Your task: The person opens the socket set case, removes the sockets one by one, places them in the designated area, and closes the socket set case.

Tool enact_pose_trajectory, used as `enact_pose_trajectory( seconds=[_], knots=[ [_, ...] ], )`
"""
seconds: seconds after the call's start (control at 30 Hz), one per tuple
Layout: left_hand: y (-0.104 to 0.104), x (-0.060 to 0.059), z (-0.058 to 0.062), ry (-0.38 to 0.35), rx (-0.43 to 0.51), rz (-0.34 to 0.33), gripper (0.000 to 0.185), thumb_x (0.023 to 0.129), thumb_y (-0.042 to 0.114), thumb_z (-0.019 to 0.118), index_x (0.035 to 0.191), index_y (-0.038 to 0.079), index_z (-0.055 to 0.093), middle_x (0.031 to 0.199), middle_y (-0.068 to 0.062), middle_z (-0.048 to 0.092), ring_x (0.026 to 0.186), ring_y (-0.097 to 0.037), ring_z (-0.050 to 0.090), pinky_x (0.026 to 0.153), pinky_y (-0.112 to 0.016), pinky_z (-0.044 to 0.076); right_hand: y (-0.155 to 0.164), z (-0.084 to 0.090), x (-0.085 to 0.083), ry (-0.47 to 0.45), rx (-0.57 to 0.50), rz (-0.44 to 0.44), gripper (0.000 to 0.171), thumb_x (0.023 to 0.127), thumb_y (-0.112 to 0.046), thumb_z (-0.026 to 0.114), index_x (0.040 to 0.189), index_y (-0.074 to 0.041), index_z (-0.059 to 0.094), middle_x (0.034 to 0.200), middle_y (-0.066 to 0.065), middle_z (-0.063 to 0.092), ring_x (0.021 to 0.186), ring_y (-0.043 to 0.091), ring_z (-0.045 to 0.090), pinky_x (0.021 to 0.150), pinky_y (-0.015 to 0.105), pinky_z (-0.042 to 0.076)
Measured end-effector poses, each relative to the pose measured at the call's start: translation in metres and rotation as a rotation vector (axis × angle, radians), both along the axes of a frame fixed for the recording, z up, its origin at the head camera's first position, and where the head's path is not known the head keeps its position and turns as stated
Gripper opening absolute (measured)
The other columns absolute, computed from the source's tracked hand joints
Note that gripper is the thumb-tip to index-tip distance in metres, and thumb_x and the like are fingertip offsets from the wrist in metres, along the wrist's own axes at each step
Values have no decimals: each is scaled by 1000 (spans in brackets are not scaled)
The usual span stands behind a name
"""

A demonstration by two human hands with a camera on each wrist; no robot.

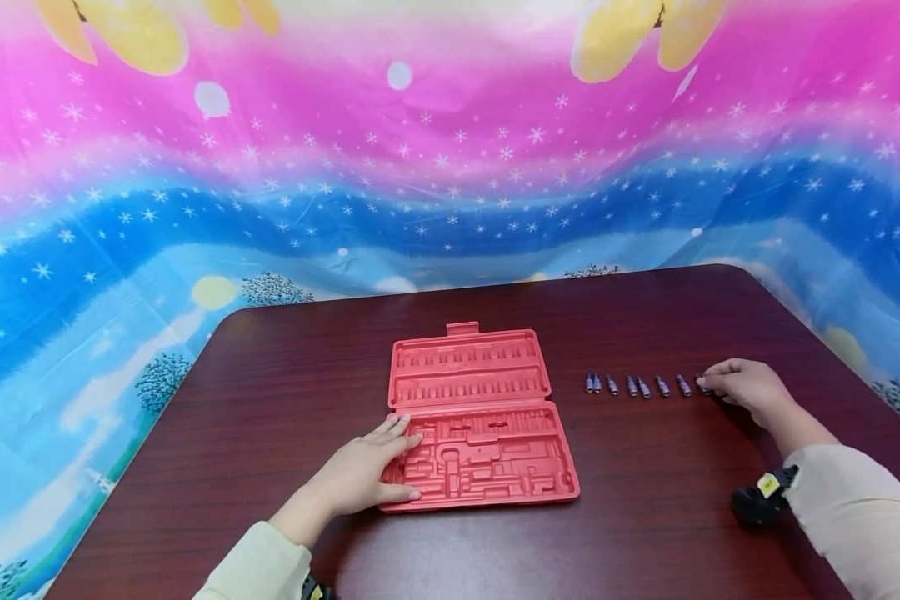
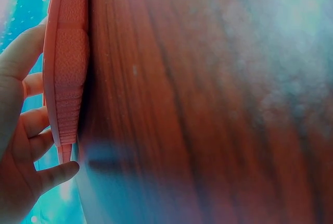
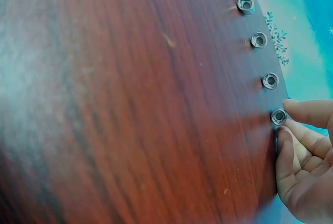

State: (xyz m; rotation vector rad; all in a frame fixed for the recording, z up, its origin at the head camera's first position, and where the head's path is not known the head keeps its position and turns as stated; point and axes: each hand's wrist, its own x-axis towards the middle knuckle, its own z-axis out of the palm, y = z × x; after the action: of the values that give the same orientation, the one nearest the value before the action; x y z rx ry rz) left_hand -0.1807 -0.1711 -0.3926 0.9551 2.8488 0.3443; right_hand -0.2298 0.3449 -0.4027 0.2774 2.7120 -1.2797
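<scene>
An open red plastic tool case (image 1: 480, 421) with moulded recesses lies flat near the middle of a dark reddish-brown wooden table (image 1: 285, 367), its lid folded back toward the far edge. The person's left hand (image 1: 363, 475) rests on the near left corner of the case's lower tray, fingers straight and slightly spread across the recesses, thumb laid along the front edge. In the left wrist view the same hand (image 2: 23, 146) shows beside the ribbed edge of the case (image 2: 67, 78), with the thumb against that edge and the other fingers lightly bent behind it.

To the right of the case, well apart from it, a row of small grey metal sockets (image 1: 637, 385) stands in a line on the table. The right hand (image 1: 746, 387) is at the right end of this row, its fingers bent down onto the end socket (image 1: 701, 387). The right wrist view shows the thumb and index finger (image 3: 307, 110) pinching that last socket (image 3: 279, 116), while the other sockets (image 3: 259, 40) stand free in the line beyond it.

A cream sleeve covers each forearm, and a black wrist-worn camera (image 1: 757, 496) sits at the right cuff. Behind the table hangs a pink and blue cloth backdrop (image 1: 450, 167) printed with white stars and snowflakes.
</scene>
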Motion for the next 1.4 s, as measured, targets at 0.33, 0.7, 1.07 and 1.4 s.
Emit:
enact_pose_trajectory(
  seconds=[0.33, 0.7, 1.07, 1.4],
  knots=[
    [0, 0, 0, 12, -4, -3, 68, 73, 53, 58, 127, 13, 46, 136, -10, 30, 127, -23, 20, 92, -43, 31, 0, 2, 3, 6, -9, -11, 48, 85, -31, 52, 108, 11, 49, 95, 15, 51, 79, 19, 49, 62, 26, 46],
    [-1, 1, 0, -1, 5, 4, 70, 72, 54, 58, 128, 14, 44, 138, -7, 27, 127, -22, 19, 93, -41, 30, -2, 11, 5, 65, -119, -8, 46, 88, -29, 48, 110, 11, 47, 84, -5, 53, 70, 2, 52, 62, 26, 48],
    [-1, 2, 2, 3, -10, 14, 70, 73, 55, 57, 129, 15, 42, 138, -8, 27, 127, -23, 19, 94, -48, 25, -49, 32, -4, 107, -266, 51, 40, 86, -31, 51, 105, 4, 49, 87, -5, 57, 76, 10, 56, 68, 30, 46],
    [-1, 3, -1, -12, -4, 6, 70, 74, 54, 56, 130, 15, 41, 139, -8, 25, 128, -22, 17, 96, -49, 20, -109, 40, -17, 88, -319, 130, 41, 88, -23, 49, 112, 10, 43, 98, 9, 55, 88, 25, 54, 77, 37, 44]
  ],
)
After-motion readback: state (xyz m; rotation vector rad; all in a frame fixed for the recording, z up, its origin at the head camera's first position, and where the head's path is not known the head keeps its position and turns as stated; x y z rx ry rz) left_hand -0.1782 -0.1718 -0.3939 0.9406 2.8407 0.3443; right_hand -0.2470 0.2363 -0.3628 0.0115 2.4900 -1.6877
